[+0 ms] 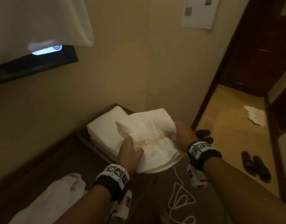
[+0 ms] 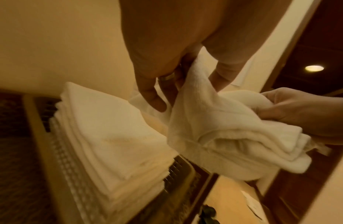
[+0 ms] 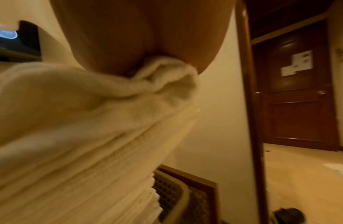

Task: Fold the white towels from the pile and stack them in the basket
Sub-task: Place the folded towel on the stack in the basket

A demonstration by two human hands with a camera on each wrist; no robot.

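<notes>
Pile (image 1: 58,196) of loose white cloth lies nearest, lower left. Left hand (image 1: 129,152) and right hand (image 1: 181,135) both pinch a folded towel (image 1: 153,143), thumbs on top, held just above the basket (image 1: 84,139). Stack (image 1: 105,130) of folded towels fills the basket, seemingly against the wall.

The dark carpet (image 1: 61,160) carries the basket (image 1: 84,139) against the wall, a loose towel pile (image 1: 58,198) and a white cord (image 1: 179,196); slippers (image 1: 255,165) lie on the wooden floor (image 1: 227,143).
</notes>
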